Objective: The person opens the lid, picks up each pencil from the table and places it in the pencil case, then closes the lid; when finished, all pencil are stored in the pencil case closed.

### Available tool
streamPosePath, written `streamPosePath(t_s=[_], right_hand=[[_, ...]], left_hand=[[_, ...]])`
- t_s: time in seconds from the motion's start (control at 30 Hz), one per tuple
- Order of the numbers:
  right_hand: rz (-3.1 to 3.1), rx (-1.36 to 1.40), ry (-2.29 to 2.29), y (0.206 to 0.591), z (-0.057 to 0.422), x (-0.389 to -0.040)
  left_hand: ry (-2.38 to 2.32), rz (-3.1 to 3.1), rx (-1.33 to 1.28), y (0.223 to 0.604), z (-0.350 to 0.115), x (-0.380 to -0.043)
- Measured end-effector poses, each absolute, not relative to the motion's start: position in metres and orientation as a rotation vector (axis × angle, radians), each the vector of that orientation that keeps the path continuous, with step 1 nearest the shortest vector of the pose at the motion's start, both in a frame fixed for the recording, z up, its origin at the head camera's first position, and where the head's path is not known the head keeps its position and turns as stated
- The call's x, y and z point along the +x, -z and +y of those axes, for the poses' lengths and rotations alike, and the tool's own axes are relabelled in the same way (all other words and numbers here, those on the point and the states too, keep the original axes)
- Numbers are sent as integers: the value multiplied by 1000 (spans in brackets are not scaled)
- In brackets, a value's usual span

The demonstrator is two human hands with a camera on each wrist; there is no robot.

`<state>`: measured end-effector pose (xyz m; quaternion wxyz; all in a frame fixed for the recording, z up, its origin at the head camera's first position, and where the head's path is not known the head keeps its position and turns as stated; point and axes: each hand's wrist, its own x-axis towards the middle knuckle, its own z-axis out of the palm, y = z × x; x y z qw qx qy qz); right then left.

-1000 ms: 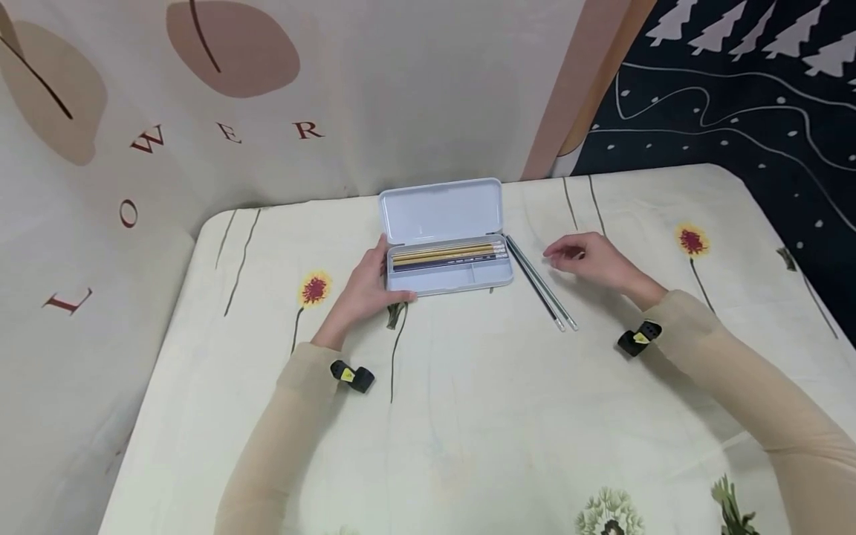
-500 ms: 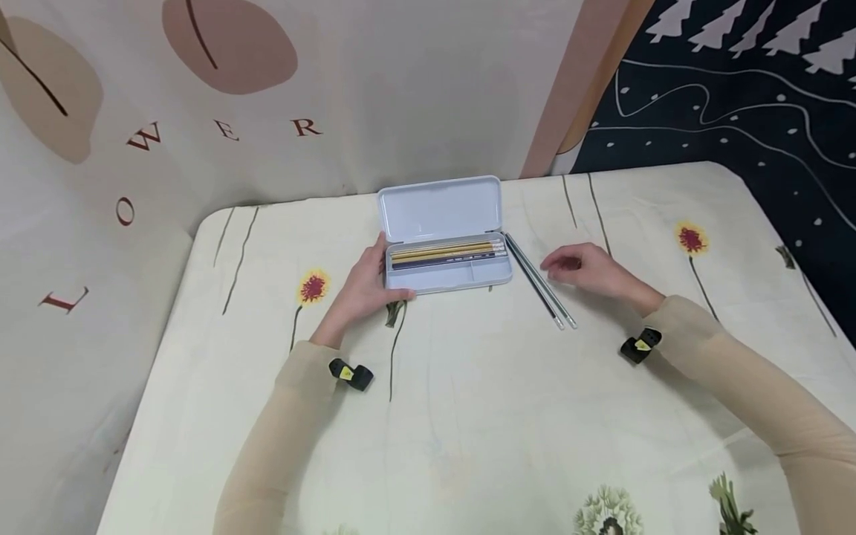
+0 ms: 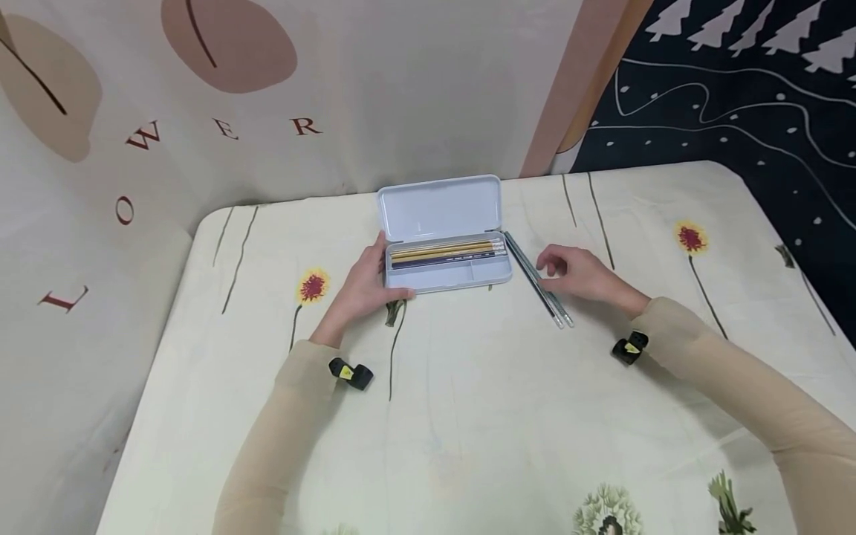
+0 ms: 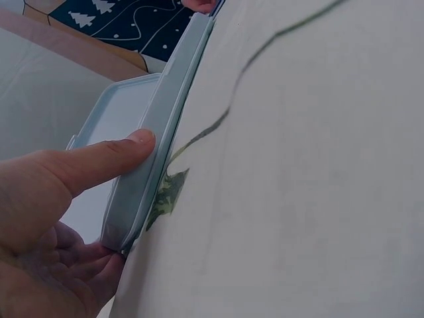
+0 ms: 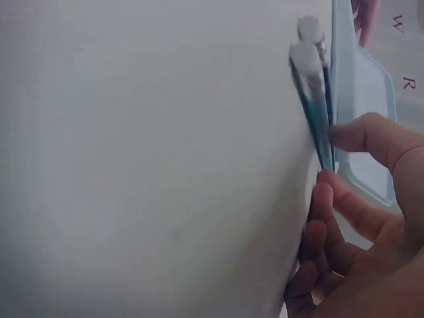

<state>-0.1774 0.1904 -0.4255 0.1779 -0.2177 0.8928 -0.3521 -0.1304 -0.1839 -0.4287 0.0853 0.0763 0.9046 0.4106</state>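
Note:
A pale blue pencil case (image 3: 428, 279) lies with its lid (image 3: 441, 208) raised, at the far middle of the table. Gold and dark pencils (image 3: 441, 253) lie side by side in its long compartment. My left hand (image 3: 366, 286) grips the case's left end; in the left wrist view its thumb (image 4: 132, 149) lies along the front wall. A dark pencil (image 3: 535, 286) and a green pencil (image 3: 558, 306) lie on the cloth by the case's right end, eraser ends toward me. My right hand (image 3: 575, 273) pinches the green pencil between thumb (image 5: 358, 132) and index finger.
A cream tablecloth (image 3: 455, 416) printed with flowers covers the table. The raised lid stands near the back edge, before a pale wall hanging (image 3: 428, 96). A dark tree-print cloth (image 3: 709, 111) hangs at the right. A small camera (image 3: 631, 347) sits on my right wrist.
My right hand has come down and left to the loose pencils, its fingers closing at the green one. That pencil has shifted slightly toward the dark one. My left hand keeps its place.

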Motion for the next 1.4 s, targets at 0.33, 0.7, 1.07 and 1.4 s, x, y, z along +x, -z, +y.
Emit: streamPosePath(t_s=[0.33,0.7,1.07,1.4], right_hand=[[2556,-593,999,425,190,-180],[2607,-550,1018,424,192,-184],[2632,-486,1039,423,194,-185],[2533,-479,1177,418,213,-187]], left_hand=[[-1215,2696,222,428,-184,-130],[-1223,2693,216,428,-184,-131],[-1268,2682,232,430,-185,-130],[-1245,2693,213,429,-185,-130]])
